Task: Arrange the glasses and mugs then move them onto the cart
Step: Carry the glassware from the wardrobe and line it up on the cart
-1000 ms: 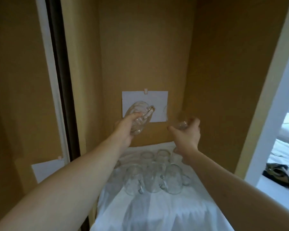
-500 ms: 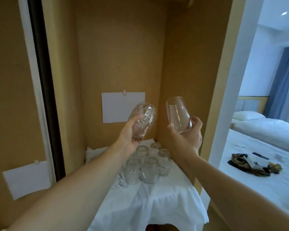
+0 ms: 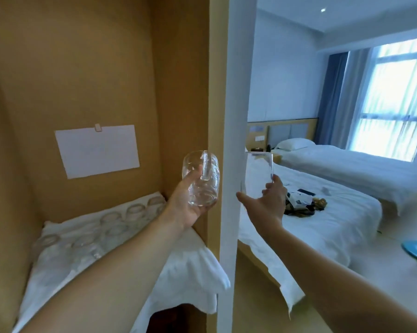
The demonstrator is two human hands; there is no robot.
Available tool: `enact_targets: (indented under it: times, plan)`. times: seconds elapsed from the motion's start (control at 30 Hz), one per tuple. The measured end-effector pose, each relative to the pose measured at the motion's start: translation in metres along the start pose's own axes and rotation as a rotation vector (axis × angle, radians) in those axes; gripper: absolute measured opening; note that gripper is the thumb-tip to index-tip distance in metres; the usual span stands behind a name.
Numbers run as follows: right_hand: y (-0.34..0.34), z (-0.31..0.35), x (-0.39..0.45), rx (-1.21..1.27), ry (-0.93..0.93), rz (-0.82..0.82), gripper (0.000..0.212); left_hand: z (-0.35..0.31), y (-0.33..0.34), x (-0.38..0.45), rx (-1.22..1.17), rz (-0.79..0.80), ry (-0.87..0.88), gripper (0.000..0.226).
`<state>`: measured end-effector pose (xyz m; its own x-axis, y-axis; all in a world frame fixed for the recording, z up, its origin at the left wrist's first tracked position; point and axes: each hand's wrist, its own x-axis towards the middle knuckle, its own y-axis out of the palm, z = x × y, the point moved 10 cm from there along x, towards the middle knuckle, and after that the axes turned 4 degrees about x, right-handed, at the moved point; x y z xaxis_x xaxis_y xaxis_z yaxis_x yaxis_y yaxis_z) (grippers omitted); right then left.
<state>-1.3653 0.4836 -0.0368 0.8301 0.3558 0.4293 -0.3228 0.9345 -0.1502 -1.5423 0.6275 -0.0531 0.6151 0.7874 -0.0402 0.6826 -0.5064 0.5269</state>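
My left hand [image 3: 185, 207] grips a clear glass mug [image 3: 201, 177] with a handle, raised in front of the alcove's right edge. My right hand [image 3: 266, 200] holds a plain clear tumbler [image 3: 259, 173] upright, just right of the white post. Several more clear glasses and mugs [image 3: 111, 227] stand on a white cloth [image 3: 185, 267] on the alcove shelf, below and left of my left arm. No cart is in view.
A white post [image 3: 231, 164] and a tan wall edge stand between my two hands. A white paper sheet [image 3: 97, 150] hangs on the alcove's back wall. To the right are two white beds [image 3: 334, 212] with dark items [image 3: 301, 204] on the nearer one, and a window.
My view has swung right, away from the alcove toward the bedroom. Both hands moved right with their glasses; the mug now stands more upright and the tumbler has passed the post.
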Motion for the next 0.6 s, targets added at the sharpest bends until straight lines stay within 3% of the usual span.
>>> enact_targets:
  times: [0.1,0.23,0.4,0.5,0.6]
  plan:
    - [-0.039,-0.027,0.016,-0.011,0.026,-0.011,0.11,0.036,0.041,0.006,0.006,0.028,-0.076,0.063]
    - [-0.094,-0.056,0.033,-0.026,0.02,-0.037,0.103,0.077,0.096,0.012,0.023,0.095,-0.137,0.073]
    - [-0.168,-0.088,0.051,-0.051,0.038,-0.099,0.098,0.128,0.162,0.022,-0.014,0.209,-0.188,0.065]
    - [-0.211,-0.107,0.059,-0.031,0.082,-0.121,0.098,0.156,0.203,0.019,0.041,0.232,-0.225,0.044]
    - [-0.251,-0.125,0.066,-0.043,0.107,-0.161,0.101,0.185,0.237,0.022,0.106,0.254,-0.238,0.064]
